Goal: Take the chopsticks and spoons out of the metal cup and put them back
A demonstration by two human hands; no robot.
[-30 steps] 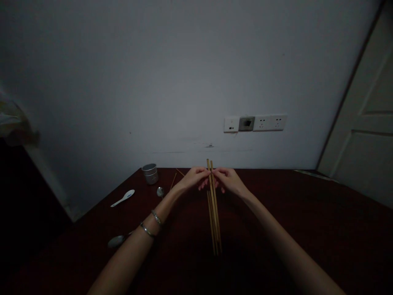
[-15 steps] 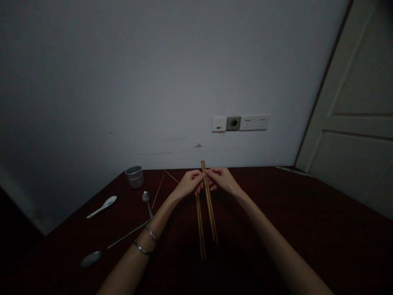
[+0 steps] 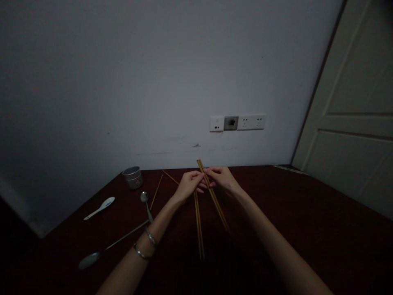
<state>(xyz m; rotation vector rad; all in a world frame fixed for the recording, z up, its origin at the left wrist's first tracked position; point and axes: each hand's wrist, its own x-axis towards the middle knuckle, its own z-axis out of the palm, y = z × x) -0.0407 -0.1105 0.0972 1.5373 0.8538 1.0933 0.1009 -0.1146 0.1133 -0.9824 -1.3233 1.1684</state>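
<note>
Between the fingertips of my left hand (image 3: 188, 187) and my right hand (image 3: 224, 179) is a pair of wooden chopsticks (image 3: 218, 205), tilted with the near ends to the right. Both hands are closed in a pinch near the far ends. A second pair of chopsticks (image 3: 199, 227) runs toward me from beneath my left hand; whether that hand also grips it I cannot tell. Just left of my left hand lie two more chopsticks, one slanting (image 3: 156, 191) and another (image 3: 170, 177) partly hidden behind the hand.
On the left of the dark red table (image 3: 276, 221) are a grey perforated metal cup (image 3: 133, 178), a white soup spoon (image 3: 102, 207), a small metal spoon (image 3: 145, 197) and a long-handled metal spoon (image 3: 90, 259). Wall sockets (image 3: 250, 122) sit above the back edge.
The held pair of chopsticks has swung, its near ends moving right and up, its far ends slightly left. Both hands stay at almost the same place. The view has shifted slightly.
</note>
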